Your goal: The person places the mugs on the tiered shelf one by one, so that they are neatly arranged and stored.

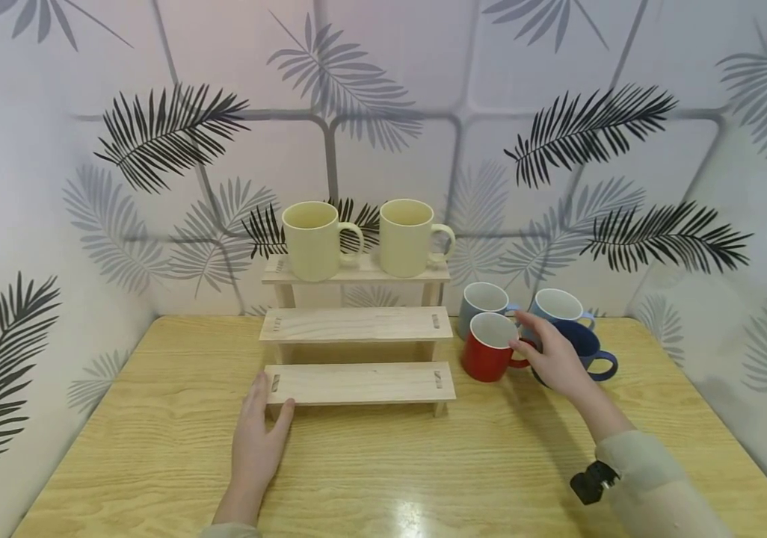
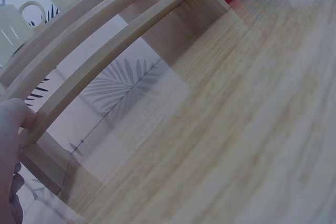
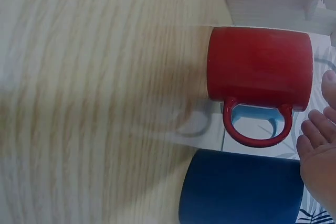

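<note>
The red mug (image 1: 481, 360) stands upright on the counter (image 1: 356, 471), just right of the wooden three-tier stand (image 1: 356, 382), its handle turned to the right. I have my right hand (image 1: 554, 359) over that handle, thumb and fingers parted and holding nothing; whether a fingertip brushes the rim, I cannot tell. Partly under my hand, to the right of the red mug, is a dark blue mug (image 1: 581, 340). Behind them stand a grey-blue mug (image 1: 474, 317) and a light blue mug (image 1: 545, 299). With my left hand (image 1: 259, 441) I grip the left end of the stand's lowest tier, thumb at its front edge. Two pale yellow mugs, the left one (image 1: 309, 250) and the right one (image 1: 404, 246), stand on the top tier, handles to the right.
</note>
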A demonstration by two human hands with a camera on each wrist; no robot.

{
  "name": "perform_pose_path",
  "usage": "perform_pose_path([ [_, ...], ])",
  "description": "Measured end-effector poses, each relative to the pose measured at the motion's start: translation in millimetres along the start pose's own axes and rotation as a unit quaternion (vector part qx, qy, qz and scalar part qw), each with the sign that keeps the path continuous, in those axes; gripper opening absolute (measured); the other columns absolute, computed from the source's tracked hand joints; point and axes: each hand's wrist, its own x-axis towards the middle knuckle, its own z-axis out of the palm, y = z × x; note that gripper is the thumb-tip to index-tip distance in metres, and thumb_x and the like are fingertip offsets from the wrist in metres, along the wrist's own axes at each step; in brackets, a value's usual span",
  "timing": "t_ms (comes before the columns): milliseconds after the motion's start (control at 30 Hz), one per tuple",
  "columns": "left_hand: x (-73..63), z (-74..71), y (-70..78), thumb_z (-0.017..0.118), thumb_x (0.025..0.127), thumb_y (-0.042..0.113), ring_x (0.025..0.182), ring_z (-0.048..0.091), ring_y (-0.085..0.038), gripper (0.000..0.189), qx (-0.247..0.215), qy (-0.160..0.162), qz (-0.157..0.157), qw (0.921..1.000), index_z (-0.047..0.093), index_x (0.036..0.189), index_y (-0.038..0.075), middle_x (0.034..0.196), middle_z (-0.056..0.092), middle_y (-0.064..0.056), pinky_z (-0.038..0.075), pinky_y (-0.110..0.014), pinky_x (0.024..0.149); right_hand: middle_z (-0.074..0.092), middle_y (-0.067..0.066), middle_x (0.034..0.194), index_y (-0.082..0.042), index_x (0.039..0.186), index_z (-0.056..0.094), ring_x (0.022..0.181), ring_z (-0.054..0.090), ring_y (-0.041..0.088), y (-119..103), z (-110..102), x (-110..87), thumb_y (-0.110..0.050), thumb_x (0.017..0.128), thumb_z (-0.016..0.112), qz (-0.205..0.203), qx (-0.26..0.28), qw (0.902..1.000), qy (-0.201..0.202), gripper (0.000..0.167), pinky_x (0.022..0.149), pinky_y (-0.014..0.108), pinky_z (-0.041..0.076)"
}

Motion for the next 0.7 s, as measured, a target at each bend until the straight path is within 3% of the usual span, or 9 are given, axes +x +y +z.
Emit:
perform_pose_path([
  [233, -0.7, 0.8, 0.4, 0.050, 0.098, 0.043, 0.142, 0.017, -0.035, 0.072, 0.001, 0.004, -0.002, 1.0000, 0.022, 0.151, 0.004, 0.156, 0.019, -0.015, 0.017, -0.052, 0.113, 0.045, 0.030, 0.136, 0.011, 0.138, 0.040, 0.123, 0.044, 0.045, 6.7, 1.4, -3.6, -0.008, 0.097, 0.055, -0.007, -0.021, 0.9997, -0.006, 0.047, 0.099, 0.057, 0.039],
  [533, -0.6, -0.2, 1.3, 0.051, 0.098, 0.042, 0.142, 0.016, -0.035, 0.072, 0.003, -0.001, -0.006, 1.0000, 0.021, 0.151, 0.004, 0.157, 0.018, -0.014, 0.016, -0.052, 0.114, 0.046, 0.031, 0.134, 0.010, 0.139, 0.038, 0.121, 0.045, 0.045, 7.2, 5.3, -6.0, -0.012, 0.099, 0.051, 0.026, -0.048, 0.9981, -0.027, 0.047, 0.098, 0.058, 0.039],
  [700, -1.2, 0.1, 0.7, 0.050, 0.098, 0.043, 0.142, 0.016, -0.035, 0.073, 0.002, -0.002, -0.005, 1.0000, 0.021, 0.152, 0.005, 0.157, 0.018, -0.014, 0.016, -0.053, 0.114, 0.047, 0.031, 0.130, 0.011, 0.136, 0.041, 0.120, 0.045, 0.044, 7.0, 9.0, -8.4, -0.008, 0.097, 0.053, 0.028, -0.043, 0.9985, -0.019, 0.045, 0.099, 0.059, 0.038],
])
